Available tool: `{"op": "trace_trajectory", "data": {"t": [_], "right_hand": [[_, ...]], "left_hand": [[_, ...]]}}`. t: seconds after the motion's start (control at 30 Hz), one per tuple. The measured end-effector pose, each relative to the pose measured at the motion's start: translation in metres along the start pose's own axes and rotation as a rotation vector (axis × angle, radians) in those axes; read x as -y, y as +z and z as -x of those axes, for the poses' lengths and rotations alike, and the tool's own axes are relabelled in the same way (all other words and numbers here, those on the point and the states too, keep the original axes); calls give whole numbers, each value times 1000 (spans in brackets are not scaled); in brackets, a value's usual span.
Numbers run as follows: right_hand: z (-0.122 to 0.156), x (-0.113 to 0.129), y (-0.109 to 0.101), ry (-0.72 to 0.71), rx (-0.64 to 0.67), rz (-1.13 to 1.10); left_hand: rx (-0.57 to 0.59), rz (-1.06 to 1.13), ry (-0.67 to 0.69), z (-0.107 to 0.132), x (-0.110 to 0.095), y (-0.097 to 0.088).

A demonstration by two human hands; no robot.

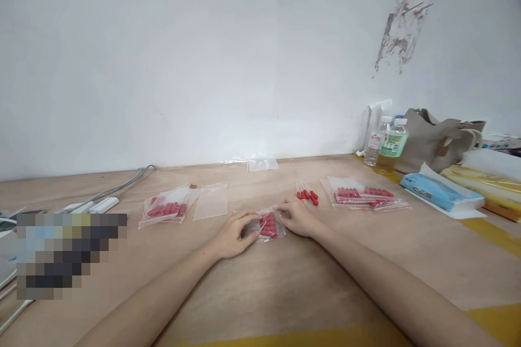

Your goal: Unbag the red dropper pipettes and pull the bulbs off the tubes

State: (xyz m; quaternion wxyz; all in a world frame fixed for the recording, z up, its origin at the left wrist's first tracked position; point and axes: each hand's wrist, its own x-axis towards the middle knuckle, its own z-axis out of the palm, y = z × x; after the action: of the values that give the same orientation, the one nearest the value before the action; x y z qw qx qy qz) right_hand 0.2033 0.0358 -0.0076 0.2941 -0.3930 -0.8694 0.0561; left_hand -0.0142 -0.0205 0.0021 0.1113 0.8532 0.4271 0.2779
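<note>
A small clear zip bag (267,224) filled with several red-capped pieces lies flat on the wooden table (260,282) in front of me. My left hand (235,233) curls its fingers onto the bag's left end. My right hand (296,217) pinches the bag's right end between thumb and fingers. Just beyond my right hand lie several loose red-capped sticks (307,194).
Filled bags (165,209) lie at the left beside an empty bag (211,201); more filled bags (364,195) lie at the right. Another clear bag (262,164) sits by the wall. Two bottles (386,143), a beige bag (442,141), a blue tissue pack (439,192) and cables (109,192) line the edges.
</note>
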Motion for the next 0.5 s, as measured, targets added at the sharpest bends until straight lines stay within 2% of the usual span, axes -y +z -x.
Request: {"op": "trace_trajectory", "data": {"t": [0.13,0.2,0.33,0.5], "right_hand": [[-1,-4,-7,-77,247,-284],[-2,-8,-8,-68,317,-454],[-3,-9,-4,-5,270,-611],[-3,2,4,12,156,-608]], "left_hand": [[-40,-1,-40,4,2,0],[-76,-8,-77,4,4,2],[-118,-2,-133,5,6,3],[-128,-29,-133,5,4,2]]}}
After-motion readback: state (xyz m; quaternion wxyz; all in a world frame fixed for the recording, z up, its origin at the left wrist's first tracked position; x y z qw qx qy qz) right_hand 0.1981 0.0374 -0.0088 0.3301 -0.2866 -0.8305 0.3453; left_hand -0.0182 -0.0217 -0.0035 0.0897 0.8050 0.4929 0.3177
